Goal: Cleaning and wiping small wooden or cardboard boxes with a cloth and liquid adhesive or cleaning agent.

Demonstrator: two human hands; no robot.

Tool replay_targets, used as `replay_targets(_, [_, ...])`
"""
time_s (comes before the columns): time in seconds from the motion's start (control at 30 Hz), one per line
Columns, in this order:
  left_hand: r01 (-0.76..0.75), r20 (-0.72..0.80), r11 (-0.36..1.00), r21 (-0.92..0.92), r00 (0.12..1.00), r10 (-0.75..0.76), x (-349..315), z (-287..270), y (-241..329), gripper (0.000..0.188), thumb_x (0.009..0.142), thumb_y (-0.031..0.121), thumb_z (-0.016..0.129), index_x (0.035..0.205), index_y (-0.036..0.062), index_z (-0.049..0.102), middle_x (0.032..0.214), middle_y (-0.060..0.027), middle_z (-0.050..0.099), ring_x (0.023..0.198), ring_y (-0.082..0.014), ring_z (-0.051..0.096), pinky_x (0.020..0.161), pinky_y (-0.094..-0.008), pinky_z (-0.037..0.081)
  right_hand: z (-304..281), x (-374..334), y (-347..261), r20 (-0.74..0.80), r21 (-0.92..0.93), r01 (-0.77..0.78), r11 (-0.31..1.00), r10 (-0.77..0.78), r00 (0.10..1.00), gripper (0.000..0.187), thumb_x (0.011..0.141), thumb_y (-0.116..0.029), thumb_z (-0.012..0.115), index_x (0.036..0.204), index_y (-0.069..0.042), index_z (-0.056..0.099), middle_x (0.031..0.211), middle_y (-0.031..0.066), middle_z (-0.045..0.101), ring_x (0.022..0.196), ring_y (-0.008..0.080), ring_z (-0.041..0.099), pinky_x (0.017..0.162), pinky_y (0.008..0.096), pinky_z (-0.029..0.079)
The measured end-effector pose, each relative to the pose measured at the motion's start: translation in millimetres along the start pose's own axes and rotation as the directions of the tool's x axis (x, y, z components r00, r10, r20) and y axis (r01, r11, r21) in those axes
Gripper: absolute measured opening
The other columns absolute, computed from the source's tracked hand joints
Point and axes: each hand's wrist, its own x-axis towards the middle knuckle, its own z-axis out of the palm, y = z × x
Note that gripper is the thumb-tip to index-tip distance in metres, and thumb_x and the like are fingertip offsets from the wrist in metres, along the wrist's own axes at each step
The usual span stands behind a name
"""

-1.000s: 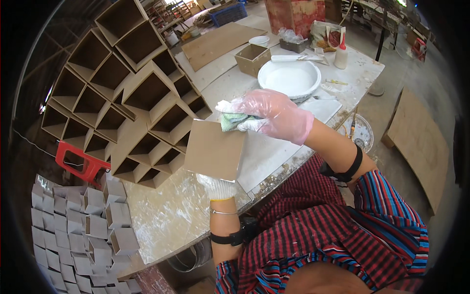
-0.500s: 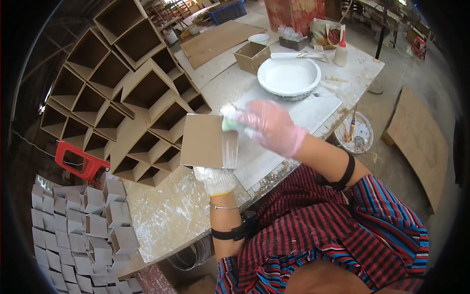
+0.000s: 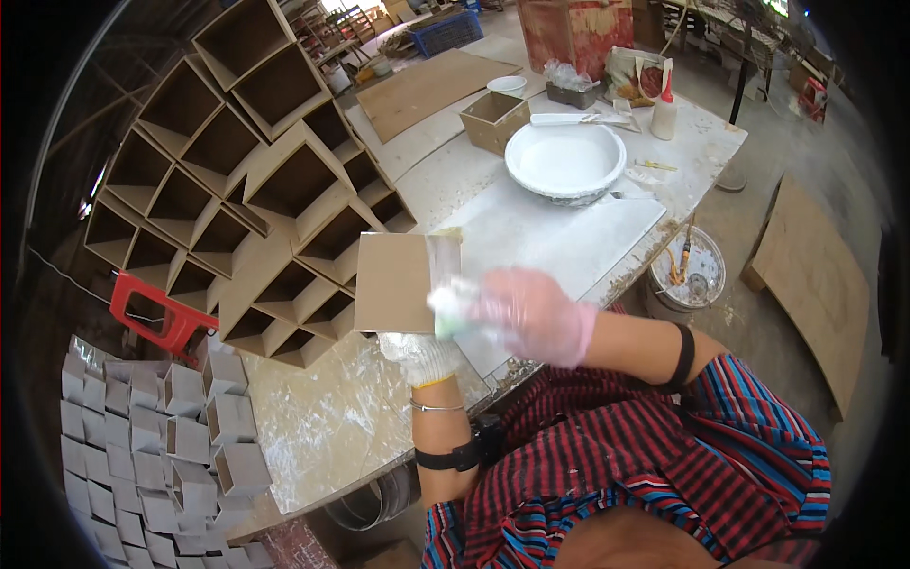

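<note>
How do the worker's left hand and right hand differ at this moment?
The left hand wears a white knit glove with a yellow edge; the right hand wears a pinkish, translucent glove.
The left hand holds the brown piece from its lower edge; the right hand holds a pale green wad at its right side.
The right hand is blurred, the left hand clearer.
Both are gloved.

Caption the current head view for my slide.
The gloved left hand supports a square brown piece; the gloved right hand holds a greenish pad at its white-streaked side.
</note>
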Motion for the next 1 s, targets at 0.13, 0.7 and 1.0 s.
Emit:
replay_targets(0.13, [0.138, 0.032, 0.765, -0.630, 0.988, -0.151, -12, 3, 7, 0.044, 0.098, 0.035, 0.037, 0.129, 0.0041, 0.043, 0.124, -0.0102, 0.051, 0.110, -0.0245, 0.053, 0.093, -0.0352, 0.045, -4, 11, 29, -0.037, 0.003, -0.040, 0.999, 0.041, 0.998, 0.048, 0.078, -0.007, 0.064, 0.125, -0.012, 0.055, 0.099, 0.0098, 0.064, 0.089, 0.0267, 0.063, 0.079, 0.0340, 0.051])
replay_targets(0.7, [0.399, 0.183, 0.628, -0.669, 0.906, -0.381, 4, 32, 48, 0.047, 0.096, 0.036, 0.044, 0.132, 0.0059, 0.042, 0.123, -0.0129, 0.053, 0.107, -0.0247, 0.056, 0.093, -0.0363, 0.047, -22, 66, 46, 0.144, -0.018, -0.038, 0.999, 0.040, 0.989, 0.035, 0.076, -0.011, 0.067, 0.111, -0.018, 0.065, 0.096, 0.0073, 0.064, 0.083, 0.0271, 0.063, 0.071, 0.0363, 0.051])
replay_targets(1.0, [0.315, 0.154, 0.949, 0.011, 0.937, -0.313, -6, 1, 30, 0.037, 0.098, 0.026, 0.040, 0.125, 0.0016, 0.045, 0.121, -0.0135, 0.053, 0.110, -0.0241, 0.053, 0.093, -0.0402, 0.047, -18, 44, 22, 0.426, 0.171, -0.088, 0.981, 0.006, 0.905, 0.044, 0.077, -0.009, 0.068, 0.118, -0.024, 0.062, 0.100, 0.0051, 0.066, 0.085, 0.0271, 0.065, 0.074, 0.0353, 0.053])
